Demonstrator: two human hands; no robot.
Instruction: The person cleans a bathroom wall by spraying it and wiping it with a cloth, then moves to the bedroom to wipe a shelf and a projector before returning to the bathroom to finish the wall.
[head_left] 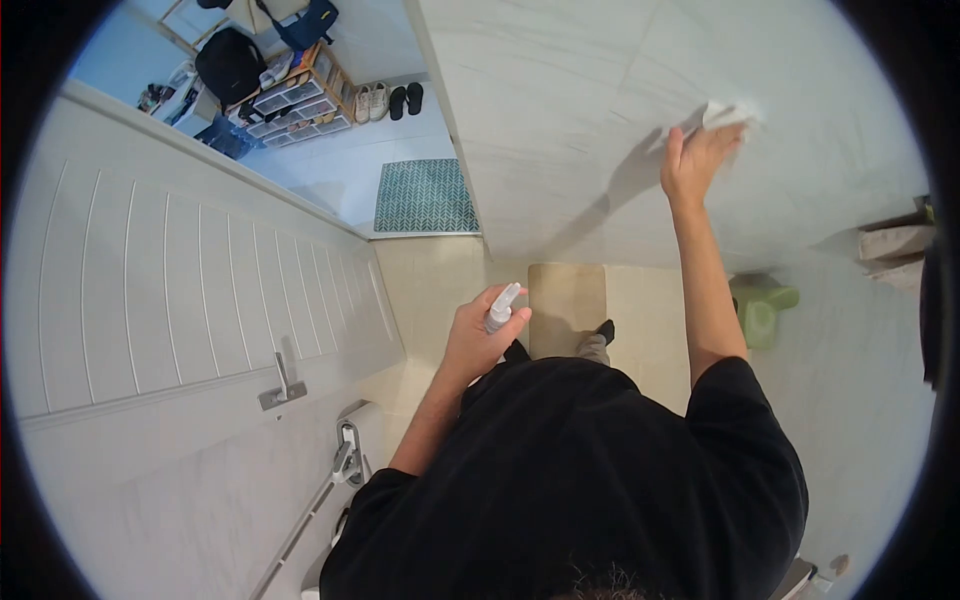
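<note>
My left hand (478, 335) is wrapped round a small spray bottle (503, 308) with a whitish pump top, held in front of my body. Most of the bottle is hidden by my fingers. Stretched out to the upper right, my right hand (700, 165) presses a white cloth or tissue (728, 115) against the pale marbled wall (570, 120). The cloth sticks out past my fingertips, and a shadow of the hand and arm falls on the wall to the left.
A white door (200, 270) with a lever handle (285, 388) stands at the left. Beyond the doorway are a green patterned mat (425, 195) and a shoe rack (295, 105). Below me lies a beige mat (567, 300); a green plastic object (762, 312) sits at the right.
</note>
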